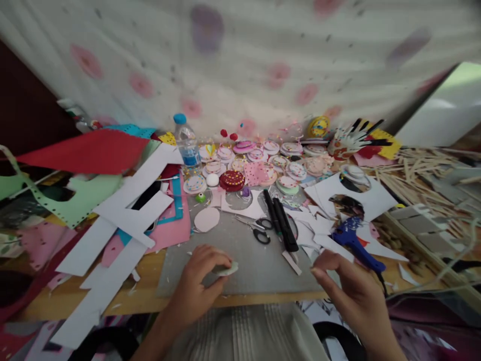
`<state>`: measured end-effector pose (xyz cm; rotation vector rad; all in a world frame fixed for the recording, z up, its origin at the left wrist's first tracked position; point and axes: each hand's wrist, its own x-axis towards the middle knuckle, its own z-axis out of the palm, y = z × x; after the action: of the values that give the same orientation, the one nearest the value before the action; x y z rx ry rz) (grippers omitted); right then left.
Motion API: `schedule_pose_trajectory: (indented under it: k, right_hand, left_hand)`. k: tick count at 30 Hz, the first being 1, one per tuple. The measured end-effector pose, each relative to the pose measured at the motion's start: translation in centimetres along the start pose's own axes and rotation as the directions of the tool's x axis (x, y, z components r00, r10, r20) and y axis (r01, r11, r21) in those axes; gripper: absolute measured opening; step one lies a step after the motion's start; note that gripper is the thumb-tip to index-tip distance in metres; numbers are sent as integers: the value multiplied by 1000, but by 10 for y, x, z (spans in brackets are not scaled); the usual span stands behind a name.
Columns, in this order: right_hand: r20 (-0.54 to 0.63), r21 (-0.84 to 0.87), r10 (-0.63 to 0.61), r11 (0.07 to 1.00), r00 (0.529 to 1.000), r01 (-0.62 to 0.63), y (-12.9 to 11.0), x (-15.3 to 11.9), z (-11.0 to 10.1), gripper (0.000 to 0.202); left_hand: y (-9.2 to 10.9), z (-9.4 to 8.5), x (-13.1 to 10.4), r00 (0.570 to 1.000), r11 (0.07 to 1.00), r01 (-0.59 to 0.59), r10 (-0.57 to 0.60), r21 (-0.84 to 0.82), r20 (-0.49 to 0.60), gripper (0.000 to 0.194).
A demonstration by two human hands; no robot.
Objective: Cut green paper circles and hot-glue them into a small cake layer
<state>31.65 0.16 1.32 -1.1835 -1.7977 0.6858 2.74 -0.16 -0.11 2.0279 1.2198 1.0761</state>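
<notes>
My left hand (205, 268) holds a small pale, rounded flat piece (228, 269) between thumb and fingers, just above the grey mat (240, 235). My right hand (345, 281) is pinched, thumb against finger, over the mat's right edge; whatever the fingertips hold is too small to make out. Between the hands, farther back, lie scissors (262, 234) with black handles and a black utility knife (284, 225). A narrow white strip (292, 263) lies nearest my right hand. A white paper oval (206, 219) rests on the mat beyond my left hand.
A blue glue gun (356, 243) lies at right, with cut white paper (379, 195) behind it. Many decorated discs (259, 155) crowd the back beside a water bottle (188, 143). White paper strips (112, 220) overlap at left; wooden sticks (421, 170) are heaped at right.
</notes>
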Motion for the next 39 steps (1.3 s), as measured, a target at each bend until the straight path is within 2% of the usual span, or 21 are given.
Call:
schedule_pose_trajectory:
  k: [2, 4, 7, 9, 10, 12, 15, 17, 21, 24, 27, 29, 31, 34, 35, 37, 39]
  right_hand:
    - [-60, 19, -15, 1000, 998, 16, -3, -7, 2, 20]
    - [-72, 41, -51, 998, 996, 54, -9, -11, 9, 23]
    - [17, 47, -99, 994, 995, 98, -21, -14, 26, 11]
    - [101, 49, -101, 994, 990, 96, -27, -15, 39, 33]
    - [126, 62, -102, 994, 987, 95, -29, -15, 46, 38]
    - [127, 115, -112, 989, 986, 97, -31, -13, 58, 30]
    - [68, 202, -98, 976, 993, 83, -33, -9, 68, 7]
    - [54, 249, -71, 967, 996, 56, -33, -5, 71, 3]
    - [87, 296, -36, 955, 996, 9, -34, 5, 72, 4]
    - [102, 282, -48, 959, 994, 17, -33, 13, 75, 2]
    - [111, 268, -22, 963, 994, -8, -25, 21, 76, 21]
    - [71, 271, 6, 962, 997, -26, -15, 26, 72, 37]
    - [-1, 277, 39, 960, 999, -37, -3, 32, 63, 36]
    - [-89, 232, 127, 967, 988, -104, 14, 42, 44, 9]
    - [-103, 201, 154, 971, 983, -131, 18, 45, 37, 9]
    - [-125, 151, 206, 971, 970, -186, 25, 52, 26, 25]
    - [-140, 122, 248, 965, 959, -232, 29, 57, 19, 36]
  left_hand:
    - [6, 2, 4, 998, 998, -55, 55, -13, -12, 18]
    - [14, 5, 8, 993, 992, -121, 120, -29, -14, 16]
    - [26, 11, 15, 981, 980, -196, 196, -35, -2, 10]
    - [33, 13, 16, 975, 974, -223, 223, -38, -9, 7]
    - [35, 14, 16, 974, 973, -225, 224, -46, -19, 6]
    - [37, 15, 14, 983, 981, -183, 181, -70, -36, 5]
    - [35, 13, 8, 998, 994, -49, 44, -100, -47, 3]
    - [32, 11, 5, 998, 994, 21, -27, -105, -59, 4]
    - [29, 8, 5, 997, 992, 64, -68, -108, -39, 2]
    - [26, 6, 9, 994, 992, 64, -72, -106, -81, 4]
    - [17, 3, 14, 989, 995, 59, -69, -76, -133, 4]
    - [6, -2, 19, 986, 999, 50, -51, -7, -158, 6]
    - [-7, -6, 25, 985, 993, 11, 9, 115, -171, 13]
    - [-25, -5, 37, 988, 938, -81, 121, 336, -100, 21]
    - [-30, -2, 42, 990, 913, -103, 134, 395, -53, 23]
    - [-36, 5, 50, 992, 875, -128, 108, 467, 69, 19]
    - [-39, 12, 57, 980, 873, -129, 38, 471, 198, 4]
